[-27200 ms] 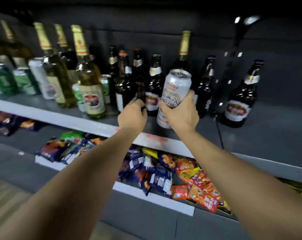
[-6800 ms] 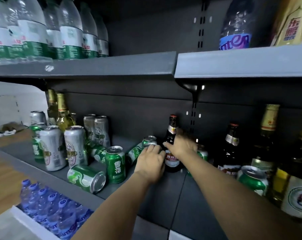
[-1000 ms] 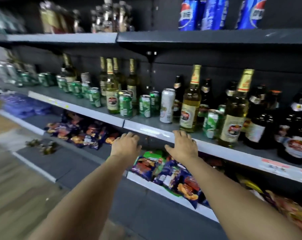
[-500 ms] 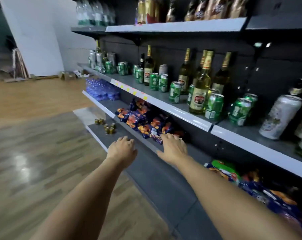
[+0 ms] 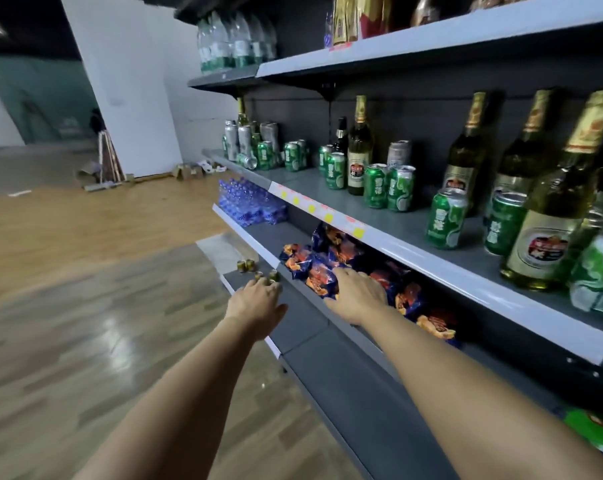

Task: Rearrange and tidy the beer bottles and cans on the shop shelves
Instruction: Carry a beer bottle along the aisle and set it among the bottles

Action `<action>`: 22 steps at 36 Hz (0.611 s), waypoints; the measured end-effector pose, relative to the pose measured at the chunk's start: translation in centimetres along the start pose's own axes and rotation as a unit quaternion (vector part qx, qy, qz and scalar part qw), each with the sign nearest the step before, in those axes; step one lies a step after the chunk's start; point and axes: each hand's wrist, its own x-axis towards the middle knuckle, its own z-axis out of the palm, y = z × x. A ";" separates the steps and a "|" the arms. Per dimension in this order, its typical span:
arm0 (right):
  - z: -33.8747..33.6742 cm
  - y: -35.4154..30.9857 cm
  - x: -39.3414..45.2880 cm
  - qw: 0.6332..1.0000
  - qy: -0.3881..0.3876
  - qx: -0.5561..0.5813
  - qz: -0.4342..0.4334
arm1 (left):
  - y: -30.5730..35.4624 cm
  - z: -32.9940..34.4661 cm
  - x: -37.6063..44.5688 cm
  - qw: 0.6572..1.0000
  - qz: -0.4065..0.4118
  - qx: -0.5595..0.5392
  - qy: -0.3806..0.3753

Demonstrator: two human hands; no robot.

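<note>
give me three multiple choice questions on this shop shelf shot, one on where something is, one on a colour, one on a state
1. Where are the snack packets?
A. on the shelf below the beer shelf
B. on the top shelf
C. on the floor

2. What colour are the short cans among the beer bottles?
A. red
B. green
C. black

3. How are the hands?
A. both grip bottles
B. one holds a can
C. both held out, holding nothing

Answers:
1 A, the packets lie under the beer shelf.
2 B, their bodies are green with pale lettering.
3 C, the left hand and right hand reach forward with fingers extended and nothing in them.
</note>
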 end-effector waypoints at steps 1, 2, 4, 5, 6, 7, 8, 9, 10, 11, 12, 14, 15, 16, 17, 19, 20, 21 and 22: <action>-0.2 0.0 1.5 1.000 0.002 0.000 0.001 | -0.4 -0.2 1.6 1.000 0.004 0.001 0.001; -0.4 0.1 3.1 1.000 0.005 -0.001 0.003 | -0.8 -0.3 3.1 1.000 0.009 0.003 0.004; -0.7 0.1 6.0 1.000 0.009 -0.005 0.008 | -1.5 -0.6 6.0 1.000 0.017 0.004 0.011; -0.8 0.2 7.3 1.000 0.011 -0.006 0.010 | -1.9 -0.6 7.4 1.000 0.019 0.001 0.013; -0.8 0.2 8.6 1.000 0.014 -0.008 0.011 | -2.2 -0.6 8.7 1.000 0.021 -0.004 0.013; -0.8 0.2 9.9 1.000 0.015 -0.009 0.012 | -2.6 -0.5 10.0 1.000 0.022 -0.008 0.013; -0.8 0.1 11.0 1.000 0.013 -0.010 0.013 | -2.9 -0.4 11.2 1.000 0.024 -0.013 0.013; -0.8 0.1 12.1 1.000 0.010 -0.011 0.012 | -3.3 -0.2 12.4 0.999 0.026 -0.018 0.012; -0.8 0.0 13.3 1.000 0.008 -0.014 0.011 | -3.7 0.0 13.5 0.999 0.027 -0.024 0.013; -0.7 0.0 14.5 1.000 0.010 -0.018 0.009 | -4.1 0.2 14.7 0.999 0.027 -0.029 0.012; -0.7 0.0 15.7 1.000 0.009 -0.022 0.010 | -4.5 0.4 15.9 0.999 0.028 -0.031 0.015; -0.7 -0.1 18.2 0.999 0.009 -0.026 0.017 | -5.5 0.8 18.4 0.999 0.035 -0.030 0.019; -0.7 -0.2 19.5 0.999 0.011 -0.028 0.021 | -6.1 1.0 19.6 0.999 0.041 -0.029 0.022; -0.7 -0.3 20.8 0.999 0.014 -0.030 0.024 | -6.7 1.3 20.9 0.998 0.046 -0.029 0.024; -0.7 -0.5 22.1 0.999 0.020 -0.032 0.028 | -7.4 1.6 22.2 0.998 0.051 -0.030 0.024; -0.8 -1.0 24.7 0.998 0.031 -0.028 0.042 | -8.8 1.9 24.7 0.997 0.058 -0.035 0.021; -0.8 -1.4 26.1 0.998 0.038 -0.024 0.050 | -9.6 2.0 26.0 0.997 0.062 -0.037 0.022; -0.9 -1.7 27.5 0.997 0.048 -0.021 0.056 | -10.4 2.2 27.4 0.997 0.069 -0.038 0.021; -1.0 -2.2 29.0 0.996 0.057 -0.019 0.064 | -11.2 2.2 28.8 0.996 0.076 -0.036 0.022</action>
